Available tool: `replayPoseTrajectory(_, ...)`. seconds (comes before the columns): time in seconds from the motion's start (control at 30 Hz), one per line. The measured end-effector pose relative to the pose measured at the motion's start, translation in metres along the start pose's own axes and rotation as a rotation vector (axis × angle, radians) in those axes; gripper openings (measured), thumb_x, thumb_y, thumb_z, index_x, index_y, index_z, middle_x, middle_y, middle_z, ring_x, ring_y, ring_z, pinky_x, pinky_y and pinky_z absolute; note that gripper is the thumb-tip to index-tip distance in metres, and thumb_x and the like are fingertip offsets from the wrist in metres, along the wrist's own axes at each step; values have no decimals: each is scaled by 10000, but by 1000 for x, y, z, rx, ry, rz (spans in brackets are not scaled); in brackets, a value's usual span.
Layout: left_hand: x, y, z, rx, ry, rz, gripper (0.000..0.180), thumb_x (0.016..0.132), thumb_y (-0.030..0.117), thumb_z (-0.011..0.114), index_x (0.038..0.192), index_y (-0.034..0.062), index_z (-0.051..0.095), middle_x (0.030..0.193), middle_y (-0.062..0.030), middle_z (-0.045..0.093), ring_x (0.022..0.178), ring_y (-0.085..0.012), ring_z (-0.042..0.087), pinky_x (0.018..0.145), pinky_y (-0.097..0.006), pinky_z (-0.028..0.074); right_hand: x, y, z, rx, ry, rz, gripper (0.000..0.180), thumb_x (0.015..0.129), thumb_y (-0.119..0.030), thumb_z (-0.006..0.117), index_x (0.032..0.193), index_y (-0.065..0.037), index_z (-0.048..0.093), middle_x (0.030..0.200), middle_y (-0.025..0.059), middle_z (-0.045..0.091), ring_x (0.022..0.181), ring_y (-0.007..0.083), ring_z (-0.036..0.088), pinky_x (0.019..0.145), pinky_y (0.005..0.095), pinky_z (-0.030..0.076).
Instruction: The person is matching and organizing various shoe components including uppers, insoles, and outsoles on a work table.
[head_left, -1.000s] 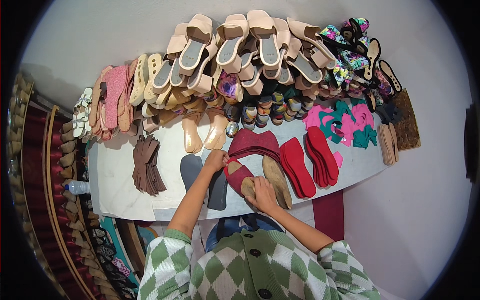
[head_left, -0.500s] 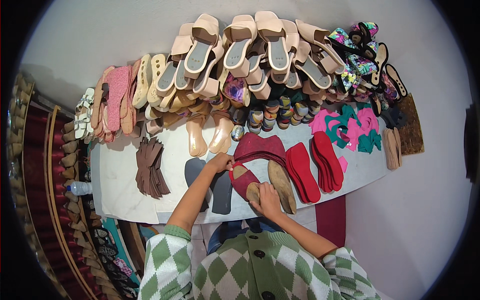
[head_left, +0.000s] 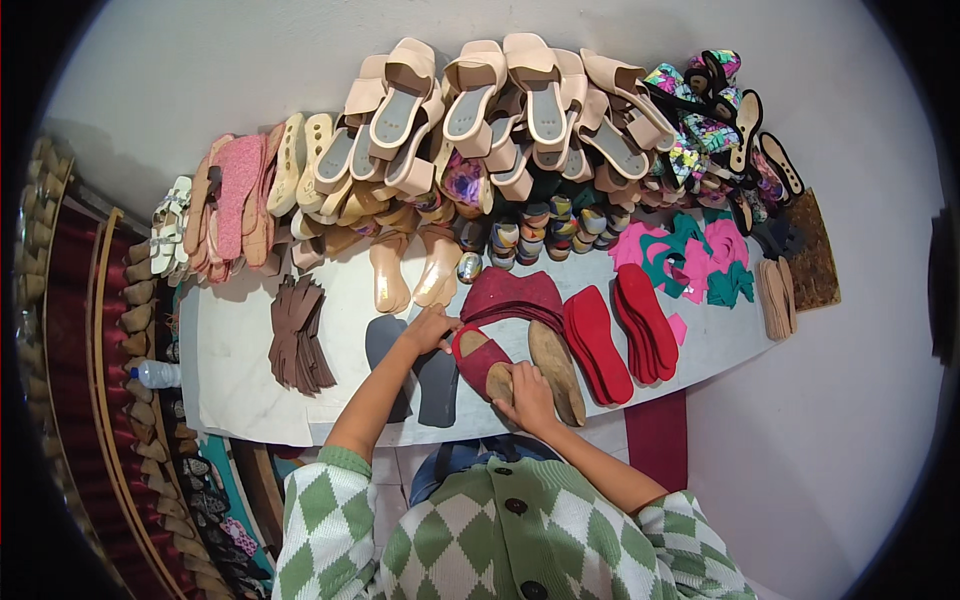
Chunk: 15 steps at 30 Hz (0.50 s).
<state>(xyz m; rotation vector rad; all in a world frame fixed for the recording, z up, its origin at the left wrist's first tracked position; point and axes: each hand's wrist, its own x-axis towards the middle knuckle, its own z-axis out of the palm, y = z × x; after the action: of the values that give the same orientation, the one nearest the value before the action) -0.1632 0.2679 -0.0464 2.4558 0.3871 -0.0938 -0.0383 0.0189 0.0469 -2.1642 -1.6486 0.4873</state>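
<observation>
A maroon slipper upper with a bright red rim point(head_left: 481, 357) is fitted over a wooden shoe last, lying toe away from me. My left hand point(head_left: 432, 328) has its fingers closed on the left edge of the toe end. At the heel end, my right hand point(head_left: 530, 397) grips the bare wooden part of the shoe last point(head_left: 499, 380), thumb on the near side. Just right of it lies a second wooden shoe last point(head_left: 552, 365). Beyond both is a stack of maroon uppers point(head_left: 513, 296). Dark grey soles point(head_left: 437, 392) lie beneath and beside my left forearm.
Red insoles point(head_left: 597, 350) lie in two piles to the right, near pink and green scraps point(head_left: 700, 255). Brown strips point(head_left: 302, 340) are bundled on the left. Beige heeled sandals point(head_left: 405, 110) are heaped along the wall. A plastic bottle point(head_left: 157, 375) stands by the table's left edge.
The whole view has shifted slightly. Both hands remain on the slipper and its last, with only slight finger movement.
</observation>
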Motion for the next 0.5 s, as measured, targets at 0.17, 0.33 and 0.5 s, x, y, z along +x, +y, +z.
replayPoseTrajectory(0.17, -4, 3, -3, 94, 21, -34, 499, 527, 248, 795, 983, 142, 622, 891, 40, 652, 956, -247, 510, 852, -365, 376, -1, -1, 1, -30, -3, -7, 617, 656, -294, 732, 1144, -35, 456, 992, 128, 472, 950, 304, 484, 770, 399, 405)
replayPoseTrajectory(0.33, -3, 17, -10, 124, -24, -83, 510, 531, 245, 795, 1002, 154, 623, 903, 27, 653, 977, -246, 513, 867, -372, 369, -4, 1, 2, -40, 13, -5, 617, 653, -302, 731, 1136, -31, 458, 992, 126, 470, 951, 299, 480, 757, 393, 404)
replayPoseTrajectory(0.5, -8, 28, -9, 180, 1, -140, 516, 542, 268, 808, 1013, 168, 623, 901, 10, 654, 1005, -244, 514, 887, -383, 352, -3, 1, 5, -55, 29, 13, 605, 621, -268, 747, 1098, -39, 454, 993, 111, 462, 926, 267, 480, 738, 383, 394)
